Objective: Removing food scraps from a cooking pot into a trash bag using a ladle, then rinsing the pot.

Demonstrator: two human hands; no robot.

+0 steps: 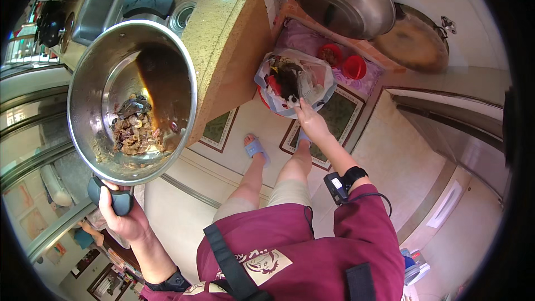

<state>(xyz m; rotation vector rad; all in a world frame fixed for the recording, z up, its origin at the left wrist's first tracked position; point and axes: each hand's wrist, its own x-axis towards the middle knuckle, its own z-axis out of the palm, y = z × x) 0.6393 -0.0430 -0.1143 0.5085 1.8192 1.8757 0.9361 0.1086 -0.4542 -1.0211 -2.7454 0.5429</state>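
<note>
My left hand (pixel 121 213) grips the black side handle (pixel 125 204) of a deep stainless-steel pot (pixel 85 133). The pot is tilted so that its inside faces me. Wet brown food scraps (pixel 138 131) lie on its bottom, beside a dark brown patch that could be liquid or shadow. My right hand (pixel 311 121) holds the near rim of a trash bin lined with a whitish plastic bag (pixel 322 81); my fingertips are partly hidden at the edge. Dark waste (pixel 286 79) and red wrappings show inside the bag.
A stone-look countertop (pixel 213 46) with a steel sink (pixel 98 6) stands at left. Two red cups (pixel 354 67) sit on a purple cloth (pixel 301 35) behind the bin. A large steel basin (pixel 347 0) and a round board (pixel 411 42) lean by the wall. Floor mats (pixel 345 113) lie below.
</note>
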